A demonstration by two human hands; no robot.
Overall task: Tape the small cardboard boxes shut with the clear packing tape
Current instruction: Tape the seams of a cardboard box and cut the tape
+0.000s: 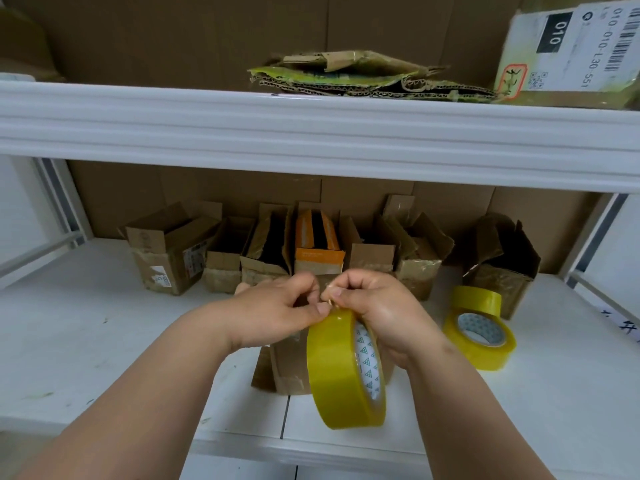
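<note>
A roll of yellowish clear packing tape point(337, 368) stands on edge in the air in front of me. My right hand point(377, 306) grips it through the core at its top. My left hand point(277, 308) pinches at the tape's loose end on the roll's top edge. Directly behind and below the roll, a small cardboard box point(284, 368) rests on the white shelf point(104, 341), mostly hidden by my hands. A row of several small open cardboard boxes point(270, 251) lines the back of the shelf.
Two more tape rolls point(479, 327) are stacked to the right, next to an open box point(502, 268). An upper white shelf point(311, 133) overhangs, carrying flattened cardboard point(363, 76) and a labelled carton point(571, 50). Metal uprights stand at both sides.
</note>
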